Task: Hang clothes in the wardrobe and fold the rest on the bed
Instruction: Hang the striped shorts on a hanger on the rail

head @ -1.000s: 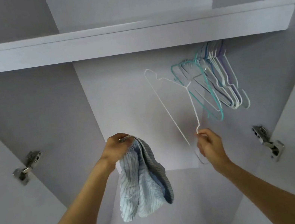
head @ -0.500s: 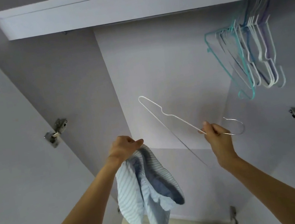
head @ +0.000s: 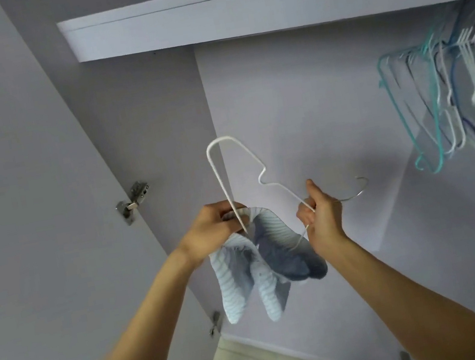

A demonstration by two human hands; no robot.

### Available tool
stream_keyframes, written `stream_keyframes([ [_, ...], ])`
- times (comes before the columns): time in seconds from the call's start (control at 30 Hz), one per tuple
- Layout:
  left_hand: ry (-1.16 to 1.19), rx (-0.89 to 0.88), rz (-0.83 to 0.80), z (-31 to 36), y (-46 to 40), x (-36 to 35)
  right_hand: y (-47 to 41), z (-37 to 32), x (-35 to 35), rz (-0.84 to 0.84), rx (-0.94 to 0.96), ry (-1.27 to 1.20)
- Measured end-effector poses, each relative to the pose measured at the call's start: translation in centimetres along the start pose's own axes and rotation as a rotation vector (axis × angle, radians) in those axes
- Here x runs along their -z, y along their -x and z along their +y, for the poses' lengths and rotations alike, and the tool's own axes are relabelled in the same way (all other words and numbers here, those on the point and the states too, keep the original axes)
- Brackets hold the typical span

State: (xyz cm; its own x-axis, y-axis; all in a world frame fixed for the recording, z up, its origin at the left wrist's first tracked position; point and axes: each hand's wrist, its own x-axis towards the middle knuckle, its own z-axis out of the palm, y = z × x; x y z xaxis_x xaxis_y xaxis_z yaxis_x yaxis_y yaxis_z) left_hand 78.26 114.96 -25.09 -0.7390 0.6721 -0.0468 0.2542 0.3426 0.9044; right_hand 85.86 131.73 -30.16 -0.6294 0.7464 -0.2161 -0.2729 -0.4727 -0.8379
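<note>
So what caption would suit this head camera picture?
Inside an open wardrobe, the left hand grips a striped garment while the right hand feeds a white hanger into it.

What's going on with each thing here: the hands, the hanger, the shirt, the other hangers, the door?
Left hand: grips the striped shirt.
Right hand: grips the white hanger near its hook.
White hanger: off the rail, tilted.
Striped shirt: bunched, dangling.
Spare hangers: hanging, bare.
Wardrobe door: open.

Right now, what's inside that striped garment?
One end of the white hanger goes into the striped garment held by the left hand. How far it reaches is covered by cloth.
</note>
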Motion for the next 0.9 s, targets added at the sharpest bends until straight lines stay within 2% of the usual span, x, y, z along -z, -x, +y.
stream_keyframes([
  [0.1,0.19,-0.048,0.074,1.4,1.1,2.2,-0.5,1.8,0.8,0.029,0.096,0.22],
  [0.17,0.2,-0.051,0.128,1.4,1.4,3.8,-1.0,2.2,1.7,0.046,0.221,0.404],
  [0.27,0.024,0.051,0.224,0.0,1.7,5.2,-2.3,1.7,3.1,0.096,0.426,0.629],
  [0.33,-0.221,0.14,0.258,-1.3,1.7,5.3,-3.2,1.1,3.5,0.112,0.618,0.77],
  [0.43,-0.535,0.207,0.227,-2.3,1.8,4.8,-4.5,0.8,3.5,0.134,0.975,1.118],
  [0.5,-0.58,0.192,0.216,-2.2,1.8,4.3,-4.7,0.4,2.9,0.186,1.125,1.295],
  [0.57,-0.585,0.17,0.205,-1.7,1.8,3.9,-4.3,0.1,2.2,0.123,1.182,1.458],
  [0.67,-0.535,0.161,0.243,-1.5,1.2,3.9,-3.0,-0.1,1.2,-0.247,1.117,1.595],
  [0.77,-0.336,0.159,0.271,-2.1,0.5,4.0,-2.3,-0.7,0.6,-0.539,0.964,1.626],
  [0.83,-0.218,0.139,0.273,-2.8,0.5,4.1,-1.9,-1.2,0.4,-0.582,0.924,1.492],
  [0.9,-0.219,0.105,0.299,-3.6,0.8,4.2,-1.8,-1.4,0.1,-0.585,0.845,1.414],
])
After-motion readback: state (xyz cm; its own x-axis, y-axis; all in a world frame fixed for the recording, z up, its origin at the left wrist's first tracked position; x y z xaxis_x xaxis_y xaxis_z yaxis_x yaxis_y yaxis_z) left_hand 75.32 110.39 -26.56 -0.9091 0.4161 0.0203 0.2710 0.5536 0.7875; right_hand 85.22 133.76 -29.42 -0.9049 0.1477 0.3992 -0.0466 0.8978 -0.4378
